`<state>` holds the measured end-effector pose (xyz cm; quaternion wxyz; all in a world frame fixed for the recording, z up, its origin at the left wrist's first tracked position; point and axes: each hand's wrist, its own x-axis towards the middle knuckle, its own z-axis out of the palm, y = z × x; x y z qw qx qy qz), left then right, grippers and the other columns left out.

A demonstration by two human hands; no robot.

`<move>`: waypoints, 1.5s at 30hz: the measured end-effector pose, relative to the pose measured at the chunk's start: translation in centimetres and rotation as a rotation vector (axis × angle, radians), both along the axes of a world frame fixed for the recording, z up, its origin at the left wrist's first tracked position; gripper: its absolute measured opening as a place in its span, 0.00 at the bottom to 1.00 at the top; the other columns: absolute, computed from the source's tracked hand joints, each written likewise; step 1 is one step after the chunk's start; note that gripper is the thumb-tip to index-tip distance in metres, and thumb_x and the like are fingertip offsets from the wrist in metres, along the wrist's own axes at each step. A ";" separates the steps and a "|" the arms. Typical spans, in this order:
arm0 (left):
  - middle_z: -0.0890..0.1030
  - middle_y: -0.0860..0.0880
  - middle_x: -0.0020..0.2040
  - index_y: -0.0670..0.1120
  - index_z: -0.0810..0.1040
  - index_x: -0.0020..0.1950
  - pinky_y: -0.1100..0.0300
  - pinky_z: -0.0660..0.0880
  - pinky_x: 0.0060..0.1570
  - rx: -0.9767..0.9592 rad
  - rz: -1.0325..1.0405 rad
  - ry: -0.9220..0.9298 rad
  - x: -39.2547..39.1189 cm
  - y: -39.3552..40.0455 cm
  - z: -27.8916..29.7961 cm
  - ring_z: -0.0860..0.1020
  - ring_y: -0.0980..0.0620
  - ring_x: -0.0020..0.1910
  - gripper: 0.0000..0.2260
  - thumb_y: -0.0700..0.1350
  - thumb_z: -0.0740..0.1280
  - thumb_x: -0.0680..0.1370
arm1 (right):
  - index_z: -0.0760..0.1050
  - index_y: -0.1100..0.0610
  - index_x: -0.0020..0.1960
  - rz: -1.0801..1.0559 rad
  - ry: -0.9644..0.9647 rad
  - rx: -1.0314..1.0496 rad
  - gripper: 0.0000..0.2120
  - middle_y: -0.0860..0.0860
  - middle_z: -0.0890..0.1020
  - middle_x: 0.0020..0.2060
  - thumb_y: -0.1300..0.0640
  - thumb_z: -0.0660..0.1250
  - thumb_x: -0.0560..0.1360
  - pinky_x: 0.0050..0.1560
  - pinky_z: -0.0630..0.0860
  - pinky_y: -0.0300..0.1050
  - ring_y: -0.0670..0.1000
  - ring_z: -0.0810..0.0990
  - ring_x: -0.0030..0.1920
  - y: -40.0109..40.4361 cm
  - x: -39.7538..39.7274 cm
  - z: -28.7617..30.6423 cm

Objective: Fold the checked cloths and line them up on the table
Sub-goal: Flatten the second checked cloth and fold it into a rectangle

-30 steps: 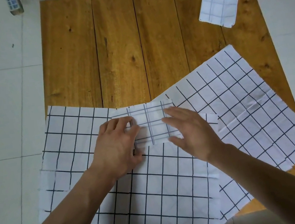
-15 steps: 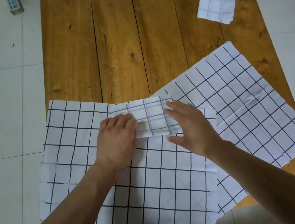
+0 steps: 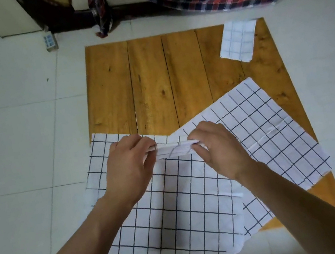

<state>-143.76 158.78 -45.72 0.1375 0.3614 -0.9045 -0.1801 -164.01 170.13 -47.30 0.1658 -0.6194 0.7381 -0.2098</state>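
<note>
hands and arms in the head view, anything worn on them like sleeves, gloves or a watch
Nothing worn shows: the left hand and right hand are bare, with no gloves, rings or watch visible. Both forearms are bare to the frame edge, with no sleeves or markings in sight.

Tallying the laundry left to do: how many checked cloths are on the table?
4. One folded cloth lies at the far right corner; one small folded bundle is held between both hands; two unfolded cloths lie flat, near-left and right, overlapping. Others could hide beneath.
</note>
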 end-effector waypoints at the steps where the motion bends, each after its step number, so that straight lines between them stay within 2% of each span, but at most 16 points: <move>1: 0.79 0.51 0.43 0.47 0.80 0.48 0.51 0.72 0.43 -0.007 0.000 0.018 0.1 0.0 1.4 0.74 0.49 0.42 0.05 0.41 0.73 0.74 | 0.78 0.56 0.48 -0.004 -0.004 0.006 0.03 0.49 0.75 0.42 0.61 0.70 0.75 0.44 0.68 0.46 0.52 0.73 0.43 0.0 -0.1 1.5; 4: 0.79 0.50 0.44 0.47 0.79 0.49 0.49 0.73 0.43 -0.040 -0.004 0.050 0.4 -0.1 6.4 0.74 0.48 0.41 0.05 0.42 0.72 0.75 | 0.76 0.52 0.48 -0.025 -0.061 0.017 0.03 0.46 0.74 0.43 0.57 0.69 0.76 0.45 0.70 0.44 0.49 0.72 0.43 0.2 -0.3 7.3; 9: 0.80 0.53 0.44 0.49 0.77 0.49 0.55 0.67 0.42 -0.009 -0.003 0.134 1.3 0.7 15.7 0.65 0.55 0.39 0.05 0.43 0.71 0.76 | 0.74 0.51 0.47 -0.028 -0.081 0.034 0.02 0.46 0.74 0.42 0.56 0.67 0.77 0.41 0.74 0.50 0.50 0.74 0.41 1.0 0.6 17.1; 12: 0.80 0.55 0.43 0.51 0.77 0.49 0.53 0.69 0.44 -0.032 -0.050 0.172 2.6 0.9 20.5 0.70 0.54 0.40 0.04 0.45 0.70 0.76 | 0.74 0.51 0.47 -0.051 -0.042 0.021 0.02 0.44 0.73 0.40 0.56 0.67 0.77 0.40 0.71 0.44 0.46 0.72 0.41 1.6 1.6 22.7; 14: 0.79 0.55 0.42 0.50 0.77 0.48 0.55 0.69 0.43 -0.061 -0.089 0.208 3.5 1.2 23.7 0.67 0.56 0.38 0.04 0.45 0.71 0.76 | 0.74 0.50 0.46 -0.059 -0.003 0.027 0.02 0.44 0.72 0.40 0.55 0.67 0.77 0.39 0.70 0.42 0.45 0.71 0.40 2.2 2.6 26.6; 17: 0.78 0.54 0.39 0.50 0.77 0.46 0.56 0.68 0.41 -0.118 -0.143 0.252 4.8 2.0 28.2 0.63 0.58 0.36 0.06 0.43 0.73 0.74 | 0.74 0.48 0.45 -0.033 0.036 0.048 0.04 0.44 0.74 0.41 0.56 0.68 0.76 0.42 0.74 0.49 0.47 0.73 0.42 2.9 3.9 32.2; 22: 0.77 0.54 0.39 0.50 0.76 0.46 0.50 0.72 0.40 -0.233 -0.161 0.295 7.4 3.7 33.7 0.68 0.53 0.37 0.03 0.45 0.70 0.77 | 0.75 0.49 0.45 -0.049 0.105 0.005 0.04 0.45 0.76 0.41 0.58 0.67 0.75 0.46 0.75 0.54 0.50 0.75 0.44 4.2 6.1 38.7; 23: 0.77 0.54 0.39 0.50 0.76 0.47 0.50 0.72 0.40 -0.249 -0.161 0.311 7.8 4.0 34.3 0.68 0.53 0.37 0.02 0.46 0.67 0.78 | 0.75 0.50 0.45 -0.048 0.112 -0.011 0.04 0.45 0.76 0.41 0.58 0.67 0.74 0.46 0.75 0.54 0.50 0.75 0.44 4.5 6.5 39.5; 25: 0.77 0.54 0.40 0.50 0.75 0.47 0.52 0.71 0.40 -0.268 -0.140 0.325 8.5 4.7 35.3 0.65 0.55 0.37 0.07 0.49 0.60 0.81 | 0.75 0.49 0.45 -0.042 0.120 -0.052 0.04 0.44 0.76 0.41 0.57 0.67 0.74 0.46 0.75 0.54 0.49 0.75 0.44 5.2 7.1 40.7; 27: 0.77 0.54 0.40 0.51 0.75 0.48 0.51 0.71 0.40 -0.290 -0.133 0.323 9.1 5.3 35.8 0.66 0.55 0.38 0.09 0.50 0.57 0.82 | 0.73 0.46 0.44 -0.032 0.143 -0.094 0.04 0.43 0.76 0.41 0.55 0.66 0.73 0.46 0.75 0.55 0.49 0.75 0.44 5.9 7.5 41.4; 34: 0.77 0.55 0.40 0.50 0.78 0.48 0.52 0.71 0.41 -0.323 -0.126 0.303 10.0 8.5 37.2 0.71 0.52 0.37 0.09 0.50 0.60 0.80 | 0.74 0.48 0.44 -0.019 0.136 -0.150 0.05 0.44 0.75 0.40 0.57 0.67 0.73 0.44 0.75 0.53 0.47 0.74 0.42 9.0 7.5 42.7; 38: 0.77 0.55 0.40 0.52 0.77 0.47 0.55 0.70 0.40 -0.337 -0.101 0.247 8.9 10.7 37.9 0.69 0.55 0.37 0.09 0.52 0.58 0.78 | 0.74 0.47 0.43 -0.018 0.103 -0.135 0.05 0.44 0.76 0.41 0.57 0.67 0.74 0.47 0.75 0.51 0.47 0.74 0.43 11.7 6.4 41.8; 42: 0.77 0.56 0.40 0.51 0.77 0.46 0.56 0.69 0.39 -0.299 -0.017 0.206 8.4 14.1 38.1 0.68 0.55 0.37 0.02 0.45 0.67 0.78 | 0.74 0.47 0.44 0.036 0.043 -0.161 0.03 0.43 0.76 0.41 0.54 0.66 0.76 0.45 0.76 0.49 0.46 0.75 0.43 13.8 5.5 40.6; 45: 0.76 0.56 0.41 0.51 0.76 0.46 0.57 0.69 0.39 -0.255 0.041 0.135 10.2 15.6 37.7 0.71 0.54 0.38 0.03 0.44 0.69 0.76 | 0.75 0.49 0.45 0.093 -0.004 -0.169 0.02 0.43 0.76 0.40 0.54 0.67 0.77 0.43 0.75 0.47 0.45 0.75 0.41 14.3 6.3 39.3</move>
